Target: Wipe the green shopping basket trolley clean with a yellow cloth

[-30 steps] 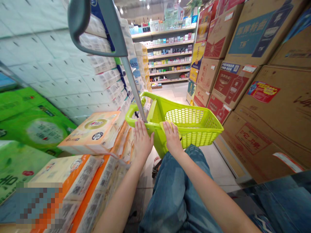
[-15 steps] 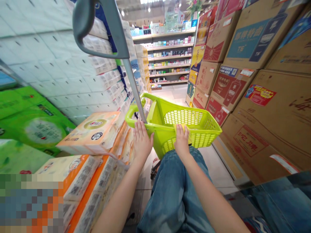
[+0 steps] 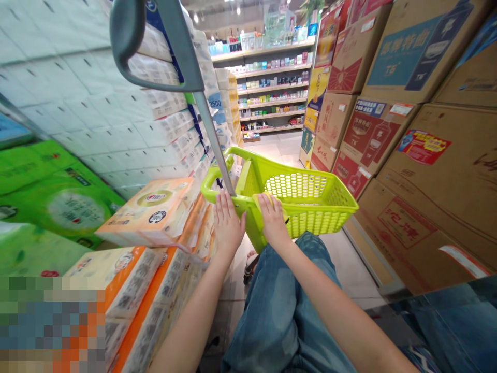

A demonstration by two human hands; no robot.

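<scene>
A lime-green shopping basket (image 3: pixel 310 217) with a grey pull handle (image 3: pixel 176 57) on a metal pole (image 3: pixel 216 140) stands in front of my knees. My left hand (image 3: pixel 228 223) rests against the basket's near corner, just below the pole, its fingers stretched out. On the near rim, my right hand (image 3: pixel 275 220) presses a yellow cloth (image 3: pixel 282 208) that shows around its fingers. Part of the cloth is hidden under that hand. The basket's visible inside holds no goods, though its floor is partly out of sight.
Orange and white tissue packs (image 3: pixel 151 207) are stacked close on the left, beside green packs (image 3: pixel 73 202) and a tall white wall of packs (image 3: pixel 77 93). Cardboard cartons (image 3: pixel 435 171) rise on the right. Shelves of small goods (image 3: pixel 272 98) stand at the aisle's far end.
My right hand has slid left along the basket's rim with the yellow cloth, closer to my left hand. The left hand stays at the same corner.
</scene>
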